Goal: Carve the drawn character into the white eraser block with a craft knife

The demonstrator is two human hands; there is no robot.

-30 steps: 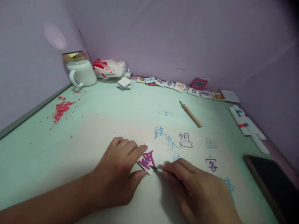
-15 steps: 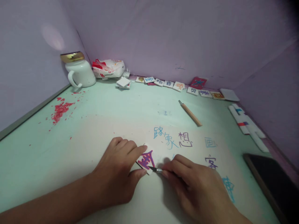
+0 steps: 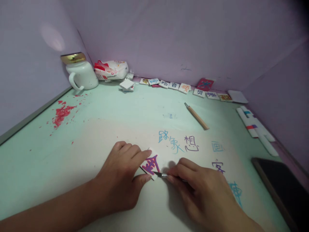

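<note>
My left hand (image 3: 125,174) grips a small white square tile (image 3: 153,153) between thumb and fingers, holding it at the table surface. A purple character with red edges is drawn on the tile. My right hand (image 3: 198,187) is closed round a craft knife (image 3: 164,175) with a metal collar; most of its handle is hidden by the fingers. The blade's tip rests at the lower right part of the character, touching or just over the tile face. Around the hands, the pale sheet carries handwritten blue and purple characters (image 3: 190,144).
A wooden-handled carving tool (image 3: 196,116) lies beyond my right hand. Lettered tiles (image 3: 173,86) line the back wall. A white mug (image 3: 83,75), tissue pack (image 3: 111,70) and red shavings (image 3: 62,116) are at left. Markers (image 3: 257,130) and a dark phone (image 3: 280,183) lie at right.
Both hands keep nearly the same pose. The knife tip has shifted very slightly left and up over the tile, and the whole view has drifted a little.
</note>
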